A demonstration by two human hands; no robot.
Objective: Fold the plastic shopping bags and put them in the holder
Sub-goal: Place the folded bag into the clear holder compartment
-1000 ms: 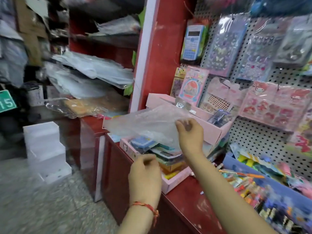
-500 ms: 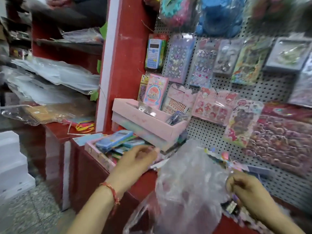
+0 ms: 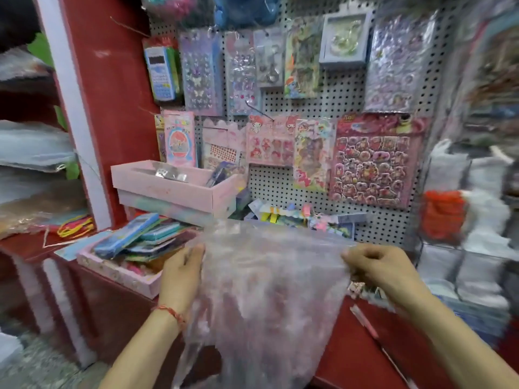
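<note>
Far left: shelves [image 3: 31,153] stacked with clear plastic, blurred. Coloured rubber bands [image 3: 74,226] lie on the red ledge below them. Next right, a pink box [image 3: 118,272] of pencil cases sits on the red surface [image 3: 356,357], with a pink tray [image 3: 168,189] stacked above and behind it.

Your left hand [image 3: 182,273] is just beside that box, red string on the wrist, fingers pinching the left edge of the plastic bag [image 3: 269,282]. The bag is clear and crinkled, stretched between both your hands in front of you. Its top edge is roughly level and the rest hangs down past the surface edge. It is not folded.

Your right hand [image 3: 376,269] is curled tight, gripping the bag's top right corner.

Behind is a pegboard [image 3: 345,91] hung with sticker sheets and a calculator [image 3: 161,74]. Far right is a wire rack [image 3: 460,248] with white bags and an orange-red bundle [image 3: 442,213], too blurred for detail.
</note>
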